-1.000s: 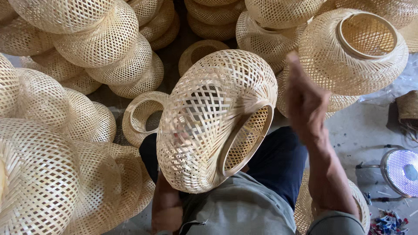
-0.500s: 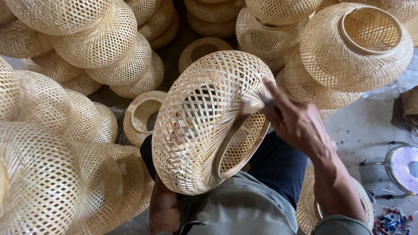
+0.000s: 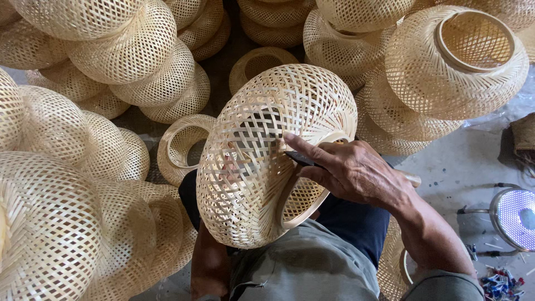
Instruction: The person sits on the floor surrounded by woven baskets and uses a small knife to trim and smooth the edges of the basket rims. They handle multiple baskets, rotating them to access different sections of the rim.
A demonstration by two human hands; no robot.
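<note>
Your right hand (image 3: pixel 356 173): back up, forearm running in from lower right, index finger stretched left, remaining fingers curled, thumb tucked under. Your left hand (image 3: pixel 231 167): barely seen through weave, fingers unclear; left forearm comes up from below, near your lap.

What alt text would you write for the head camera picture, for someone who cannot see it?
Seen from above, a person's right hand presses a dark, thin tool against a round woven bamboo shade resting on their lap. The left hand is mostly hidden behind the shade, only its forearm showing. Many similar shades are piled around, and a small metal stool stands at right.
</note>
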